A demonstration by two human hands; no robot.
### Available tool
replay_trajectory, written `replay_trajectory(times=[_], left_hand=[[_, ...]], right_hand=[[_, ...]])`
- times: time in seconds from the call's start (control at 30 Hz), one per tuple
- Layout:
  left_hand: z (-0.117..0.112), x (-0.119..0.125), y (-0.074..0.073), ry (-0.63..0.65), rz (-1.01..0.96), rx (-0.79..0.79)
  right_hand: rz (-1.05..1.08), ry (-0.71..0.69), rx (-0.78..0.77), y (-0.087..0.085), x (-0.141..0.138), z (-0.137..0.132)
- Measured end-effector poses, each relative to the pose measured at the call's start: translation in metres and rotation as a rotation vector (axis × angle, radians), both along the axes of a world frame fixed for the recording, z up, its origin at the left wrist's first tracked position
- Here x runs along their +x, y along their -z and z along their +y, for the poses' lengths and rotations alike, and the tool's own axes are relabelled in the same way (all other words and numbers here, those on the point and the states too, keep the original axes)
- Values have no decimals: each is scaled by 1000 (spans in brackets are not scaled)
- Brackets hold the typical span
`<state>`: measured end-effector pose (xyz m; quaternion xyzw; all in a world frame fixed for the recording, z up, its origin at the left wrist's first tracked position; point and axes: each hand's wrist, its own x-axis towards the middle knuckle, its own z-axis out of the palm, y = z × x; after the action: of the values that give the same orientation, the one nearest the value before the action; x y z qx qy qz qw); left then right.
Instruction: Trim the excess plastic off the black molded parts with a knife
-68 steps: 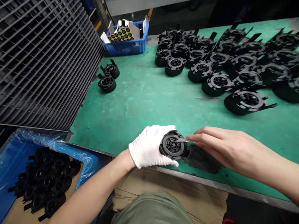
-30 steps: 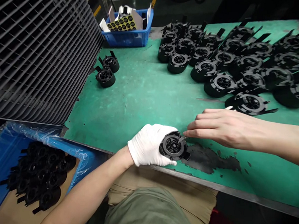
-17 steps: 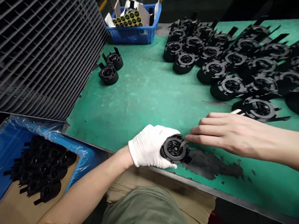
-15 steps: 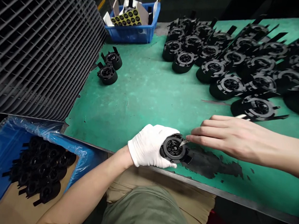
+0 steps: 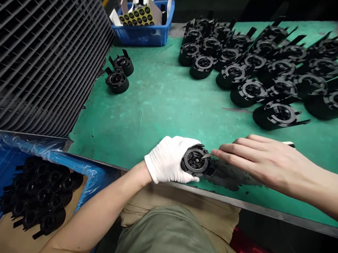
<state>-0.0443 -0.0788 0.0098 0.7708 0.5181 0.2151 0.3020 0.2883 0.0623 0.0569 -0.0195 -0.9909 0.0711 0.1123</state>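
Observation:
My left hand (image 5: 171, 158), in a white glove, is wrapped round a round black plastic housing (image 5: 196, 160) near the table's front edge. The housing's ringed, spoked face is turned up toward me. My bare right hand (image 5: 249, 155) is closed on a slim craft knife (image 5: 206, 156). Its pointed blade reaches over the right side of the housing's face; whether it touches is too small to tell. The knife's pale handle end shows beyond the back of the hand, while the middle of the handle is hidden by the fingers.
Rows of similar black housings (image 5: 248, 92) stand on the green tabletop (image 5: 159, 103) at the right. Two more housings (image 5: 117, 81) stand left, near a dark slatted rack (image 5: 42, 59). A blue bin (image 5: 142, 35) is behind. Lower left, a plastic-lined blue crate (image 5: 87, 171) holds several housings.
The right hand has tilted and shifted slightly, so the knife's handle end now points farther right and lower. The left hand still holds the housing. The whole view has shifted a little.

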Motion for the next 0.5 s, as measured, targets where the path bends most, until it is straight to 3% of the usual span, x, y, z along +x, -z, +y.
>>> replay_trajectory(times=[0.3,0.5], left_hand=[[-1,0,2,-3,-18,9],[-1,0,2,0,-16,2]], right_hand=[[13,247,83,4,12,-57],[35,292,129,2,7,-69]])
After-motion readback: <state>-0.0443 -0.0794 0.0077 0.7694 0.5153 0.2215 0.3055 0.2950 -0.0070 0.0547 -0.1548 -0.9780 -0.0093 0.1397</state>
